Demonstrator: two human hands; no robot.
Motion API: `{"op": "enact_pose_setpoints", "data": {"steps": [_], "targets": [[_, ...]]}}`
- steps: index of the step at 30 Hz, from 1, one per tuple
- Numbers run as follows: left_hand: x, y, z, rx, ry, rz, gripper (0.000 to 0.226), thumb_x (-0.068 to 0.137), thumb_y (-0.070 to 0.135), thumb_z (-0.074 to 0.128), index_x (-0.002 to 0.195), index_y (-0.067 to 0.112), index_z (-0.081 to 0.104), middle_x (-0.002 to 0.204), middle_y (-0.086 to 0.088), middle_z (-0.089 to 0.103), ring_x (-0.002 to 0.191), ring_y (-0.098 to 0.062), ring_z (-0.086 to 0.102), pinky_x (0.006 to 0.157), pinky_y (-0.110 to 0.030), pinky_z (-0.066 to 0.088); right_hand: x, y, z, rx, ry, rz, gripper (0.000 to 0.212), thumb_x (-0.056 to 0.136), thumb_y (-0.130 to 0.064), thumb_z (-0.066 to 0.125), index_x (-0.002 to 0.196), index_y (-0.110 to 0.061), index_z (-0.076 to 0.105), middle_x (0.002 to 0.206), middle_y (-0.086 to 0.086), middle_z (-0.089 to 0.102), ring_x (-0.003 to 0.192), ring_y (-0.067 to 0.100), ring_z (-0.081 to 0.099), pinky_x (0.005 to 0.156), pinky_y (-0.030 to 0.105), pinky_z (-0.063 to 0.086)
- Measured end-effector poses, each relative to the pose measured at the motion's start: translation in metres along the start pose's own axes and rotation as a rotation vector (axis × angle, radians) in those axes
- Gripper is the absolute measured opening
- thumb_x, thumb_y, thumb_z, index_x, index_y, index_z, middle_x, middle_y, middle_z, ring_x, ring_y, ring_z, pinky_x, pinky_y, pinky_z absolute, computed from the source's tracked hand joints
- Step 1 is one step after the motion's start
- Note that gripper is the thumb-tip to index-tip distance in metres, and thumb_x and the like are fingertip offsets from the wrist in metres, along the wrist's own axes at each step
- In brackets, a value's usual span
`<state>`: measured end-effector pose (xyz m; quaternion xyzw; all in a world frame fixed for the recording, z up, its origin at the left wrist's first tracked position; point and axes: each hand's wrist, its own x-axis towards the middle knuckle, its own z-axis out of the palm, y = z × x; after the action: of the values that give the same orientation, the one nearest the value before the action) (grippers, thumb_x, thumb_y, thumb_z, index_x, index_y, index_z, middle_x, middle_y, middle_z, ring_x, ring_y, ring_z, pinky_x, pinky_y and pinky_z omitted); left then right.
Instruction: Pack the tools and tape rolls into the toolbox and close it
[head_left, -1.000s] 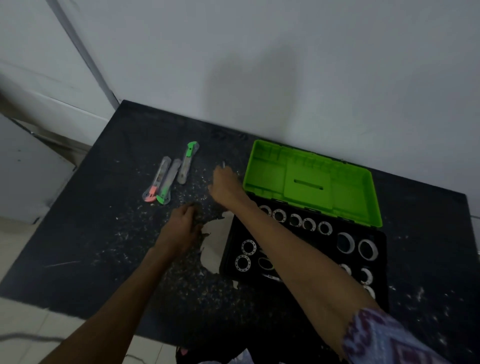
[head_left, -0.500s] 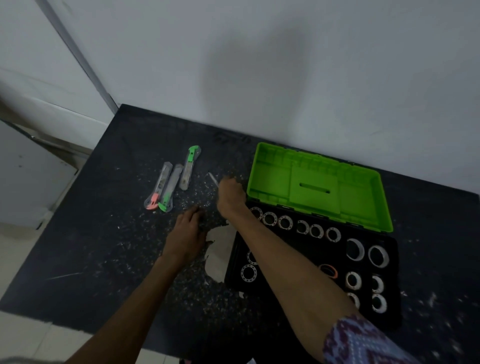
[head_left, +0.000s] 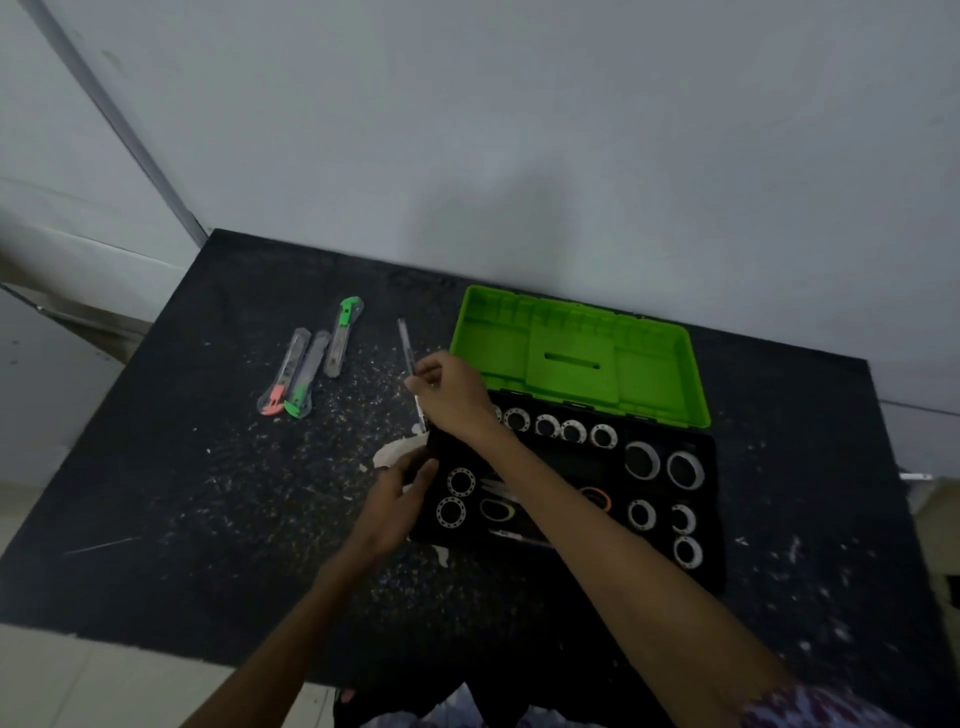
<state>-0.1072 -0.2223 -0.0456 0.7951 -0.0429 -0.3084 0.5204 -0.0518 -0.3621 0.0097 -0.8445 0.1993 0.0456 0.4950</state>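
Note:
The toolbox (head_left: 711, 493) lies open on the dark table, its green lid (head_left: 576, 353) folded back toward the wall. Several white tape rolls (head_left: 641, 460) sit in its black base. My right hand (head_left: 452, 389) pinches a thin pen-like tool (head_left: 406, 345) over the box's left rear corner, the tool pointing away from me. My left hand (head_left: 402, 493) rests with fingers extended against the box's left edge. Three utility knives (head_left: 311, 366) lie side by side on the table to the left, two with green parts and one with a pink part.
The table (head_left: 182, 493) is strewn with pale shavings and a white torn patch (head_left: 395, 449) beside the box. A grey wall rises right behind the lid. The table's left and near edges drop to a light floor.
My right hand has lifted the thin tool off the table and brought it toward the box's corner. My left hand slid right from the table surface to the box's left edge.

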Motion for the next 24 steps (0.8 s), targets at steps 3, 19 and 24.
{"op": "enact_pose_setpoints", "data": {"steps": [3, 19, 24], "targets": [[-0.019, 0.002, 0.014, -0.041, 0.045, 0.018, 0.038, 0.100, 0.031, 0.047, 0.136, 0.020, 0.049, 0.123, 0.003, 0.059, 0.106, -0.010, 0.059, 0.080, -0.014, 0.045, -0.028, 0.014, -0.023, 0.043, 0.028, 0.012, 0.021, 0.094, -0.024, 0.065, 0.110, -0.010, 0.064, 0.100, 0.002, 0.066, 0.087, 0.014, 0.058, 0.082, 0.032, 0.052], [-0.038, -0.011, 0.029, -0.112, 0.151, 0.004, 0.035, 0.102, 0.015, 0.041, 0.135, 0.006, 0.051, 0.118, -0.004, 0.060, 0.111, -0.021, 0.058, 0.089, -0.025, 0.042, -0.121, 0.079, -0.092, -0.047, 0.044, 0.006, 0.019, 0.092, -0.022, 0.069, 0.109, -0.016, 0.069, 0.093, -0.008, 0.064, 0.086, 0.007, 0.059, 0.077, 0.018, 0.046], [-0.041, -0.011, 0.030, -0.100, 0.149, 0.004, 0.035, 0.102, 0.015, 0.041, 0.136, 0.007, 0.050, 0.119, -0.005, 0.059, 0.108, -0.018, 0.056, 0.089, -0.025, 0.041, -0.140, 0.092, -0.102, -0.179, -0.039, -0.004, 0.012, 0.086, -0.021, 0.074, 0.098, -0.023, 0.075, 0.084, -0.011, 0.069, 0.080, 0.002, 0.063, 0.075, 0.018, 0.046]]}}
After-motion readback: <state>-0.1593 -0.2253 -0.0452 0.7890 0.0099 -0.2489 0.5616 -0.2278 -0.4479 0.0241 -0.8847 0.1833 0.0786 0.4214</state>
